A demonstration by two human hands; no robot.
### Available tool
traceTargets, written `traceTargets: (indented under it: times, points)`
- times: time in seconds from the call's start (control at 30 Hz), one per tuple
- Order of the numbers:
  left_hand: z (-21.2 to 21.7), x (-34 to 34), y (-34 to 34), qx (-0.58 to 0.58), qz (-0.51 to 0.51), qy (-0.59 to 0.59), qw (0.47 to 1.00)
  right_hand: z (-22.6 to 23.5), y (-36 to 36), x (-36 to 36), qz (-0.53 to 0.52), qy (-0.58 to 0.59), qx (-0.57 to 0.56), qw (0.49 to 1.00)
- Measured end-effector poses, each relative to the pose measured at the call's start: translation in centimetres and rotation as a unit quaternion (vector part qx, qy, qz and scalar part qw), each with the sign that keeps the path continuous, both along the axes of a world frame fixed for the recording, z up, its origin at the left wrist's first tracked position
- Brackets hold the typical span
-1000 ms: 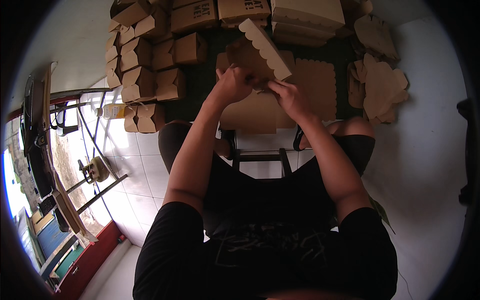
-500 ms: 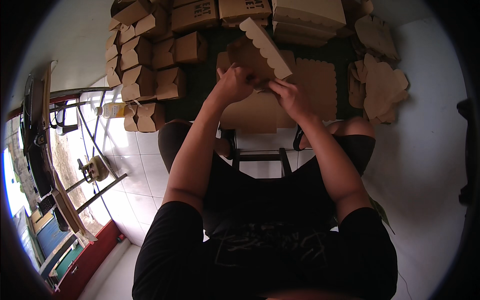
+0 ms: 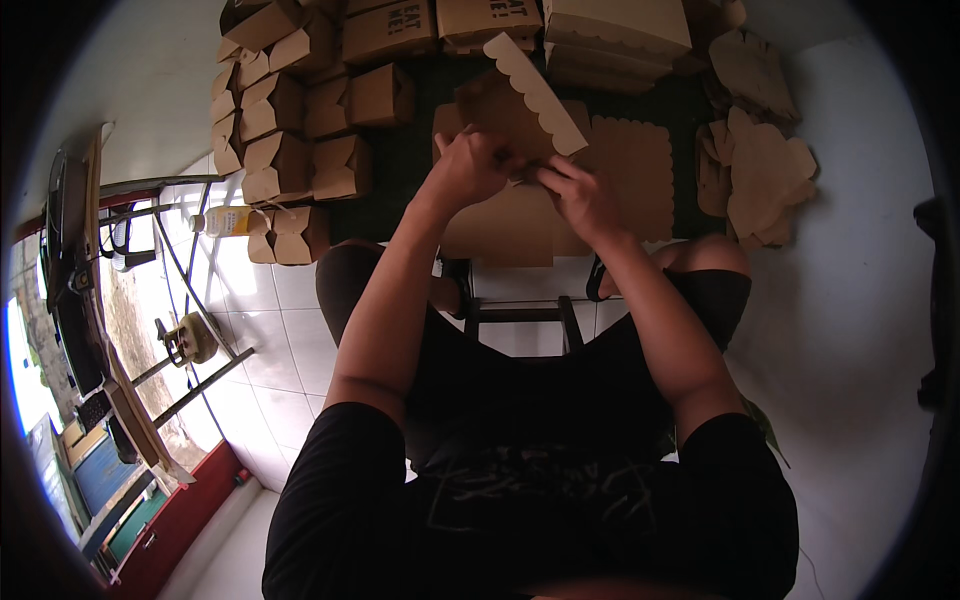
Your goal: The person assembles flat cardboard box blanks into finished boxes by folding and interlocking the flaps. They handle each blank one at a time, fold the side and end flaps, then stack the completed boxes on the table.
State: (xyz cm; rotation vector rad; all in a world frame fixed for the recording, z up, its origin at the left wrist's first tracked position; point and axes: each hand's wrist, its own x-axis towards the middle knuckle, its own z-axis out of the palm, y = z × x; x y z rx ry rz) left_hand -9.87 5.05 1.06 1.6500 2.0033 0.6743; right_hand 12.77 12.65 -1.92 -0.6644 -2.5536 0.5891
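Note:
A partly folded brown cardboard box [image 3: 500, 105] stands in front of me, its scalloped flap [image 3: 535, 90] raised at a slant. My left hand [image 3: 474, 165] is closed at the box's near left side, fingers curled and thumb tucked inward. From the right, my right hand [image 3: 580, 195] pinches the near right corner, fingertips pressed together close to the left hand's. The exact fold between the fingertips is hidden. Underneath lie flat cardboard blanks [image 3: 497, 228], one with a scalloped edge [image 3: 635, 175] reaching out to the right.
Several small folded boxes [image 3: 275, 165] crowd the left of the dark green surface [image 3: 430, 85]. Larger printed boxes [image 3: 390, 35] and a stack of scalloped cardboard [image 3: 617, 40] line the back. Loose cut-out blanks [image 3: 765, 175] lie at right. A yellow-labelled bottle [image 3: 225, 221] stands beside the left boxes.
The scalloped flap has shifted very slightly to the right. My right fingertips have moved a little at the box corner; my left hand is almost still.

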Motion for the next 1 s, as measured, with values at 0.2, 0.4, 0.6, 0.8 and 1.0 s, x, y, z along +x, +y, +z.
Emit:
traceTargets:
  times: [0.2,0.4,0.6,0.8,1.0]
  points:
    - [-0.3,0.1,-0.1,0.024,-0.01,0.009,1.0,-0.6,-0.1,0.2,0.001,0.002,0.013,1.0]
    - [-0.2,0.5,-0.2,0.034,-0.014,0.021,0.999,-0.6,-0.1,0.2,0.006,0.007,0.022,1.0]
    - [0.0,0.5,-0.4,0.045,-0.027,0.026,0.998,-0.2,-0.3,0.0,-0.004,0.05,0.043,0.998]
    - [0.5,0.3,-0.4,0.002,-0.053,0.026,0.998,-0.2,-0.3,-0.2,-0.02,0.075,0.035,0.996]
    - [1.6,0.0,-0.9,0.03,-0.049,0.03,0.998,-0.2,-0.2,-0.2,-0.021,0.075,0.031,0.997]
